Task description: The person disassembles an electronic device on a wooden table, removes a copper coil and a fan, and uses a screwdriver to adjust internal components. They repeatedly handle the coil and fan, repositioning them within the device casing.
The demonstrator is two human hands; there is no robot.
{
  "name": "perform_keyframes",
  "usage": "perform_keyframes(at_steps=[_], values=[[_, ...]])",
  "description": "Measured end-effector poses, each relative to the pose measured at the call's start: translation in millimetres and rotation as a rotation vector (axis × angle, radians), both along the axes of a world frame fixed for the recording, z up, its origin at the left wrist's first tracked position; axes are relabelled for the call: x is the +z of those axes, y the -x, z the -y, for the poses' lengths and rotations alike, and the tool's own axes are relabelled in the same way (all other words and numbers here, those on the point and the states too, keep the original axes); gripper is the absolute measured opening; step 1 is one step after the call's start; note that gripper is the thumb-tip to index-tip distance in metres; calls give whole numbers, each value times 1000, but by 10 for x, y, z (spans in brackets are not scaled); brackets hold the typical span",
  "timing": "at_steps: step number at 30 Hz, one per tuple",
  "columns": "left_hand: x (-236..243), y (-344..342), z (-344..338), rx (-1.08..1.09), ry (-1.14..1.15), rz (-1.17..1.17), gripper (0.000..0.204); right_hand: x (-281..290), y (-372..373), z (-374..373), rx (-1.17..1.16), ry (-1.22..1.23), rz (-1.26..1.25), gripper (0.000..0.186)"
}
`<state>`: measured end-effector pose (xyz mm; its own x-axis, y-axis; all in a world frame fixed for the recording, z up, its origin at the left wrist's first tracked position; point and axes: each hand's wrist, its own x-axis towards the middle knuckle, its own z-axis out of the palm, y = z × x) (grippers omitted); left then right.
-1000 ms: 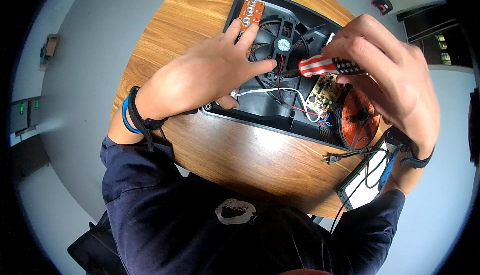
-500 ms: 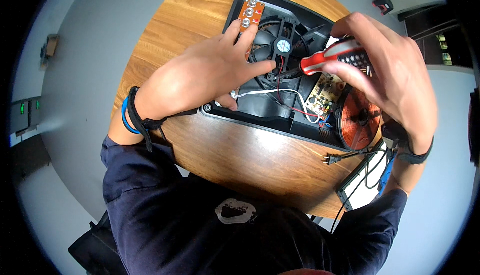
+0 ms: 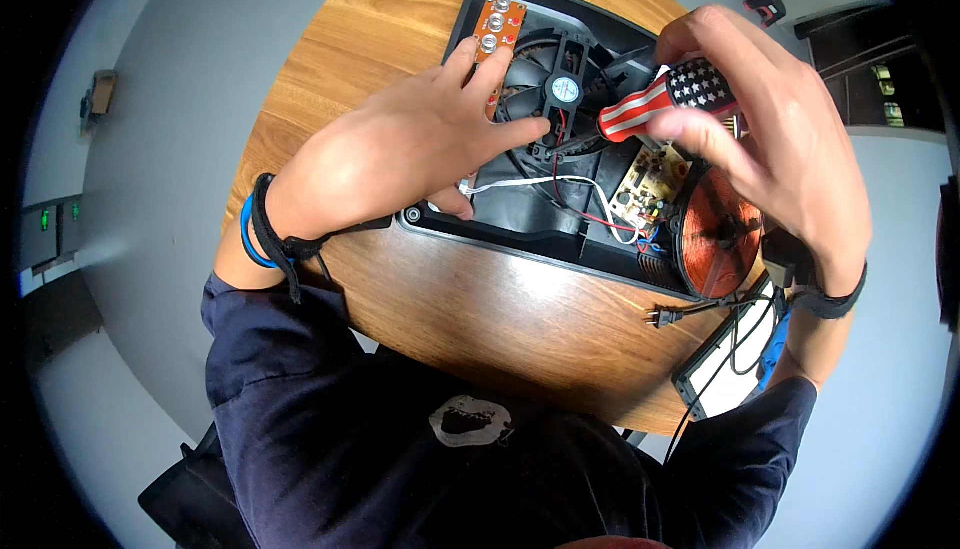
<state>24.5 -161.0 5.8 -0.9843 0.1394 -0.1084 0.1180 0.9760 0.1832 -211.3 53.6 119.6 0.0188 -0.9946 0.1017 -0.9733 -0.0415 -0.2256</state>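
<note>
My right hand (image 3: 785, 134) grips a screwdriver (image 3: 650, 109) by its red, white and dark blue handle patterned with stripes and stars. The screwdriver's shaft slants down-left, its tip by the edge of the black fan (image 3: 553, 154). Fingers spread, my left hand (image 3: 430, 134) lies across the left side of an opened black appliance housing (image 3: 500, 234). Its fingertips touch or cover part of an orange circuit board (image 3: 497, 24), and one finger reaches the fan frame. A tan circuit board (image 3: 653, 184) and a round copper coil (image 3: 718, 234) sit at the housing's right.
White, red and black wires (image 3: 585, 187) run across the housing. A black power plug (image 3: 663, 317) and its cord rest on the wooden table (image 3: 480, 299). At the lower right lies a white panel with a dark frame (image 3: 720, 379), beside something blue.
The screwdriver handle has turned in my right hand, so its stars and stripes now face up. My left hand stays nearly in place.
</note>
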Motion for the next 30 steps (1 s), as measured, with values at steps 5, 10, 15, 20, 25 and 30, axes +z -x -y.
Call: perform_keyframes(at_steps=[5, 10, 15, 20, 25, 30], values=[[11, -10, -3, -4, 15, -19, 115, 151, 44, 12, 209, -63, 24, 36], [-19, -7, 11, -22, 42, -26, 114, 40, -48, -38, -84, -88, -85, 43], [-61, -5, 33, -60, 89, -135, 105, 47, 60, -24, 147, 10, 23, 44], [-68, -4, 28, -53, 73, -129, 103, 106, 13, 40, 157, -42, -31, 50], [-26, -4, 31, -38, 23, -47, 114, 121, -170, -14, 72, -17, -167, 49], [-26, -6, 39, -42, 16, -69, 114, 134, -46, 82, 283, 16, -97, 52]])
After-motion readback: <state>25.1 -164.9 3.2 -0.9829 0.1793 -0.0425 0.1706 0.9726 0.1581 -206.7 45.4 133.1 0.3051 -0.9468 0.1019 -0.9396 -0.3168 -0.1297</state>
